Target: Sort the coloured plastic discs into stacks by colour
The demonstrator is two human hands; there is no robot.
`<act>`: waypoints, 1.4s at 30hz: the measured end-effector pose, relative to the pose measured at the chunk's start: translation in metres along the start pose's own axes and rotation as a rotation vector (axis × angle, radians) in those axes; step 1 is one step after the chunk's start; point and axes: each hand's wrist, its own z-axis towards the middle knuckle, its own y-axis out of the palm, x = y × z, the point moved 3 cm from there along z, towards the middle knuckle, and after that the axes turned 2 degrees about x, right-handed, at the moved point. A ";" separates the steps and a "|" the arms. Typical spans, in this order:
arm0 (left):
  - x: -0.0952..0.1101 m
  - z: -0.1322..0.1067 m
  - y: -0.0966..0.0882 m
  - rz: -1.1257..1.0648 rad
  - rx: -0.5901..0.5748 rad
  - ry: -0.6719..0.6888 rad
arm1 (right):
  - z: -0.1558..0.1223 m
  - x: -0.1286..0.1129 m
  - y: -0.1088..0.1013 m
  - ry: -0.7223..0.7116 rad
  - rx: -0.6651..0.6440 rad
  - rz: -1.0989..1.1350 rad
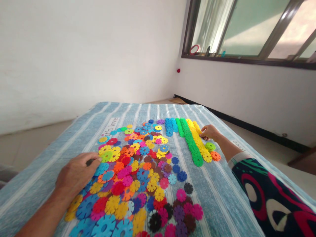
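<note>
Notched plastic flower-shaped discs in many colours lie in a loose pile (138, 168). At the pile's left edge is my left hand (77, 169), its thumb and fingers pinched together beside a lime disc (107, 156). A dark patch shows between those fingers, and I cannot make out what they hold. On the right, my right hand (209, 132) pinches a yellow disc at the outer edge of the overlapping yellow row (197, 137). Next to it run a long green row (189, 138) and a short blue row (169, 126). A lime disc (210, 146) and an orange disc (215, 156) lie below my right hand.
Everything rests on a blue-and-white striped cloth (86, 120). Several dark blue discs (182, 176) and a black disc (188, 188) lie apart at the pile's right side. A white wall (86, 49) stands behind, with a window (247, 29) at the upper right.
</note>
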 end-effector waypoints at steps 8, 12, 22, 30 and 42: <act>-0.006 0.002 0.005 -0.034 0.036 0.024 | -0.007 -0.001 -0.001 -0.023 0.029 -0.021; -0.005 0.002 0.007 -0.038 0.047 0.043 | -0.017 -0.006 -0.007 -0.069 0.083 -0.051; 0.002 -0.007 0.005 -0.031 0.040 0.058 | -0.118 -0.064 0.007 -0.539 -0.039 -0.036; 0.007 -0.011 0.000 -0.024 0.038 0.060 | -0.242 -0.106 0.078 -0.918 -0.576 -0.191; 0.006 -0.012 0.004 -0.074 0.085 0.051 | -0.251 -0.089 0.110 -0.815 -0.515 -0.514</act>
